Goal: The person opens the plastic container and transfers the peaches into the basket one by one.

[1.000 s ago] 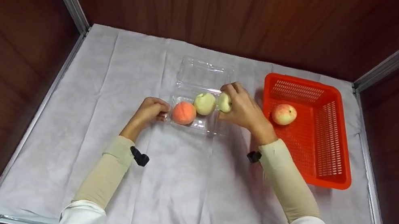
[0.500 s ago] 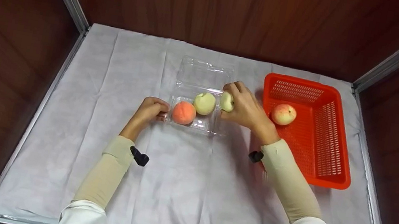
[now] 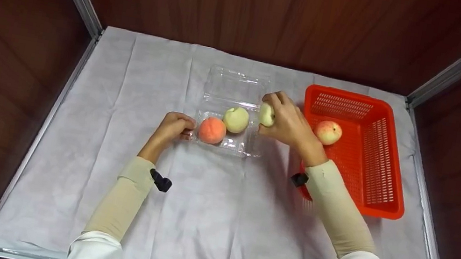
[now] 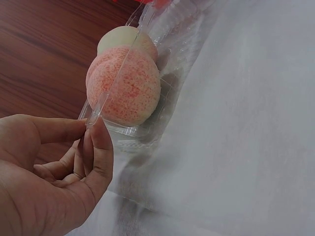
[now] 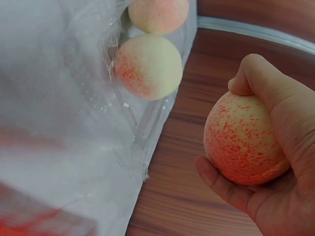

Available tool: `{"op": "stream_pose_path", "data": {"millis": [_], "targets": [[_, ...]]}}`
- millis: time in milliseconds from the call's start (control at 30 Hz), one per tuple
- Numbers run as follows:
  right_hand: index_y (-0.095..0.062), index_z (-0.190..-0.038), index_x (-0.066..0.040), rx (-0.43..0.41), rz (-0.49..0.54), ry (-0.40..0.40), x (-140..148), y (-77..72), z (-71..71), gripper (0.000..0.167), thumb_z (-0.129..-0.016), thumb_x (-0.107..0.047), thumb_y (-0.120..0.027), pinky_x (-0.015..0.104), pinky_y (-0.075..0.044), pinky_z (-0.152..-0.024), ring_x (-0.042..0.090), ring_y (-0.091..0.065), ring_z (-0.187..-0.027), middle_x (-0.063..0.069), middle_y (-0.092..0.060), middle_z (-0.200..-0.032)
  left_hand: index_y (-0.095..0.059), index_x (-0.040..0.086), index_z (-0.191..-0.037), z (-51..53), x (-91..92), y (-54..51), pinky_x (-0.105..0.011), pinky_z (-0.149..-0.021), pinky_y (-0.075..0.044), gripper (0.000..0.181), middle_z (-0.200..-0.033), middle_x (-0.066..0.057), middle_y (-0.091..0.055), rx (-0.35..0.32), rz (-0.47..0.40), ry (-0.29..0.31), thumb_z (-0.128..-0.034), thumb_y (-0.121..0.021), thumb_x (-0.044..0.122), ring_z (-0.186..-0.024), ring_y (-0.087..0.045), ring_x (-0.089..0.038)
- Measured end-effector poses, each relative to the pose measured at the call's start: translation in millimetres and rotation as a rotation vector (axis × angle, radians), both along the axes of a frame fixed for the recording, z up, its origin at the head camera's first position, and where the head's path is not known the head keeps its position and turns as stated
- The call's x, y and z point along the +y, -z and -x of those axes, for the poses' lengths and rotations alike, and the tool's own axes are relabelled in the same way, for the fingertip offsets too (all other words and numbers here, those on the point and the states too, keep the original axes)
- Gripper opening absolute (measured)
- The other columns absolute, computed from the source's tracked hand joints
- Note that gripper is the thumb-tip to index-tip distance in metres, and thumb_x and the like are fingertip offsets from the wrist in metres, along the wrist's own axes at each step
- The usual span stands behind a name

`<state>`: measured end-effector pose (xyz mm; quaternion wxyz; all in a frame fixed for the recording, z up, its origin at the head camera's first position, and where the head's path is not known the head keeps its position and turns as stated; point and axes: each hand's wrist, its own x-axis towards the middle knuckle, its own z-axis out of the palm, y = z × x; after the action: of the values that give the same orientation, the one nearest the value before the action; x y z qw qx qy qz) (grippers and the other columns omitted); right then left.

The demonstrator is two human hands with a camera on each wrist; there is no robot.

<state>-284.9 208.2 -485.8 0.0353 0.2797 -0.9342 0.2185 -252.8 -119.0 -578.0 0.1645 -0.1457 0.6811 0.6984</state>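
While the white sleeves [image 3: 97, 255] fill the bottom edge of the frame, tan arm covers [image 3: 119, 202] run up from them over a pale cloth [image 3: 196, 218], each bearing a small black camera [image 3: 160, 181] at the wrist.

Just left of the frame's middle, the left hand [image 3: 176, 125] pinches the rim of a clear plastic box [image 3: 230, 146] between thumb and fingertips, as the left wrist view shows. Inside the box, toward the lower left, sits an orange-pink peach [image 3: 212, 130]; up and to its right sits a paler peach [image 3: 236, 119], and the two appear to touch.

Right of centre, the right hand [image 3: 287, 119] holds a third peach [image 3: 267, 115], its thumb and fingers curved round the fruit. From the head view this peach overlaps the box's right end, apart from the other two; how high it hangs cannot be told for certain, though the right wrist view suggests it is lifted.

At the right of the frame stands a red basket [image 3: 398, 197], with a fourth peach [image 3: 328, 132] near its left wall. Beyond the box, in the upper middle, its clear lid [image 3: 238, 86] lies folded back before a dark wood panel [image 3: 251, 10].

The work looks about half done: two peaches rest in the box, one is in hand and not set down, one remains in the basket, and the lid is unclosed.
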Motion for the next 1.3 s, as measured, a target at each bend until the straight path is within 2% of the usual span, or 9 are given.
{"op": "stream_pose_path", "data": {"millis": [400, 633, 967, 1167, 1300], "targets": [[-0.058, -0.132, -0.007, 0.012, -0.022, 0.013, 6.8, -2.1, 2.3, 0.067, -0.074, -0.023, -0.088, 0.052, -0.06, -0.091, 0.038, -0.064, -0.112, 0.018, -0.059, -0.128, -0.067, -0.016, -0.12, -1.8, 0.4, -0.5, -0.019, -0.058, -0.057, 0.028, -0.081, -0.004, -0.065, 0.016, 0.019, -0.001, -0.0971, -0.06, -0.002, -0.06, -0.06, -0.006], [-0.058, -0.132, -0.008, 0.009, -0.018, 0.025, 10.4, -4.5, 3.2, 0.067, -0.074, -0.022, -0.088, 0.054, -0.057, -0.098, 0.037, -0.064, -0.112, 0.017, -0.059, -0.128, -0.066, -0.017, -0.121, -0.6, 1.2, -0.4, -0.019, -0.057, -0.057, 0.029, -0.077, 0.0, -0.064, 0.007, 0.014, -0.006, -0.0968, -0.06, -0.002, -0.059, -0.059, -0.005], [-0.059, -0.132, -0.006, 0.011, 0.005, 0.035, 16.5, -6.6, 4.7, 0.065, -0.074, -0.019, -0.086, 0.05, -0.063, -0.085, 0.036, -0.065, -0.103, 0.018, -0.059, -0.128, -0.064, -0.017, -0.125, 0.1, 1.1, -0.4, -0.019, -0.058, -0.058, 0.032, -0.075, 0.0, -0.064, -0.005, 0.02, -0.002, -0.0965, -0.061, -0.002, -0.059, -0.061, -0.006], [-0.058, -0.134, -0.008, 0.01, -0.008, 0.047, 20.1, -8.9, 6.6, 0.068, -0.074, -0.021, -0.088, 0.049, -0.062, -0.083, 0.035, -0.065, -0.102, 0.017, -0.058, -0.13, -0.064, -0.017, -0.126, -0.7, 1.1, -1.1, -0.019, -0.058, -0.058, 0.033, -0.076, 0.0, -0.064, 0.003, 0.018, 0.0, -0.0976, -0.061, -0.001, -0.059, -0.061, -0.006], [-0.058, -0.132, -0.006, 0.039, -0.005, 0.04, 22.7, -8.6, 7.0, 0.066, -0.075, -0.021, -0.087, 0.051, -0.062, -0.084, 0.036, -0.064, -0.103, 0.018, -0.059, -0.129, -0.065, -0.017, -0.124, -1.4, 0.6, -1.6, -0.019, -0.058, -0.057, 0.031, -0.076, 0.001, -0.064, 0.008, 0.031, 0.007, -0.0981, -0.061, 0.0, -0.06, -0.061, -0.006]]}}
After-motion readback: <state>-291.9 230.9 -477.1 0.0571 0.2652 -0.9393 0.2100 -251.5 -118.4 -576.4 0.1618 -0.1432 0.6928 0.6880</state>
